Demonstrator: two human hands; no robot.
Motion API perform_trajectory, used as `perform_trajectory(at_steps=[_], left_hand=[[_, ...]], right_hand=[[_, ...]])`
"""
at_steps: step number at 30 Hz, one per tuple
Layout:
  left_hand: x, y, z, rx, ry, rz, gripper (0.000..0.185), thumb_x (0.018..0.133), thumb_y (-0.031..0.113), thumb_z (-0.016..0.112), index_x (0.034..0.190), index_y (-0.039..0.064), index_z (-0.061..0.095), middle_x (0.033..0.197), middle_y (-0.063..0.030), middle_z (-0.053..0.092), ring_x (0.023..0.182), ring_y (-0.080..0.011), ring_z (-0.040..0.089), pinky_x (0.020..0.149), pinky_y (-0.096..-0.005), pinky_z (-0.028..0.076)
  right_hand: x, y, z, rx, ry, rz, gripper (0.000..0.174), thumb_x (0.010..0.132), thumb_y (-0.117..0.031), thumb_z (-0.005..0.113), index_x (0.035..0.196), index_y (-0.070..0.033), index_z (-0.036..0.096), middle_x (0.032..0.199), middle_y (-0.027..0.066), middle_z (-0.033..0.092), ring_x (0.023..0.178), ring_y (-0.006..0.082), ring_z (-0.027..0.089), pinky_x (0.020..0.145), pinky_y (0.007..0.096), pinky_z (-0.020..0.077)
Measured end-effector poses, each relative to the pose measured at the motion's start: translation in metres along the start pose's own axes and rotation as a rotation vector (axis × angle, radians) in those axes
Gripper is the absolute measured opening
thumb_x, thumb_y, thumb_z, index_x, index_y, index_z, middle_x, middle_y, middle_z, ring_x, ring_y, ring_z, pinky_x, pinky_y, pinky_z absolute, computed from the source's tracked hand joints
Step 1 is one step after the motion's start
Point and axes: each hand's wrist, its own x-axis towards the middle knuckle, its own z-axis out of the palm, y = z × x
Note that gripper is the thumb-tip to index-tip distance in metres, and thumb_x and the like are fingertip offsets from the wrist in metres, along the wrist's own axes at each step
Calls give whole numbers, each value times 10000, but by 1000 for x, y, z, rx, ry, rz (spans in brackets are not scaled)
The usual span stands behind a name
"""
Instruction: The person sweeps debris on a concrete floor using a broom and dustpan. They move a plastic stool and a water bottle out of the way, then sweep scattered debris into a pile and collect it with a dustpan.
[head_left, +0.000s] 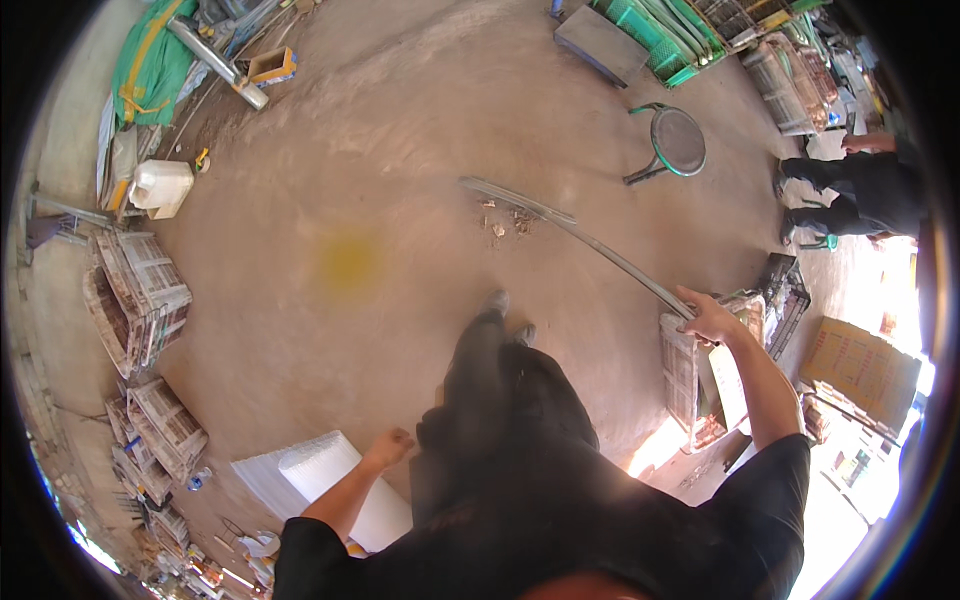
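Observation:
My right hand (708, 318) is closed round the upper end of a long pole, which slants down to a wide flat head on the floor, a floor squeegee or broom (517, 201); its exact kind cannot be told. Just beside that head lies a small heap of debris (517, 222), with a few pale scraps. My left hand (389, 448) hangs at my side with its fingers loosely curled, holding nothing that shows. Below it, a roll of white foam or bubble wrap (330, 469) lies partly unrolled on the floor.
A round stool (677, 141) and a low grey bench (600, 45) stand ahead to the right. Dirty plastic crates (679, 382) are close on my right; more crates (161, 289) line the left. A person (855, 195) is at the far right. A white jerrycan (161, 185) sits left.

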Motion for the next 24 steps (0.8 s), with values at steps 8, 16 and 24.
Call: perform_trajectory(at_steps=[8,16,24], left_hand=[[-143,130,-80,284,-1078,734,314,823,246,589,1039,19,617,985,-188,645,917,-311,619,780,-375,470],[-168,252,-64,786,-1122,556,311,817,245,591,1032,22,613,971,-199,639,917,-333,612,769,-386,470],[-159,305,94,1215,-1008,595,307,811,244,592,1026,25,608,957,-210,633,916,-356,605,758,-396,470]], right_hand=[[-119,72,151,269,238,268,715,721,-42,605,1388,-91,351,568,77,531,443,143,516,391,289,414],[-238,143,270,1265,396,353,641,752,56,569,1357,-38,376,628,73,517,497,137,497,420,280,415],[-313,253,395,1758,630,394,135,766,45,562,868,-16,498,600,69,479,488,151,490,411,294,400]])
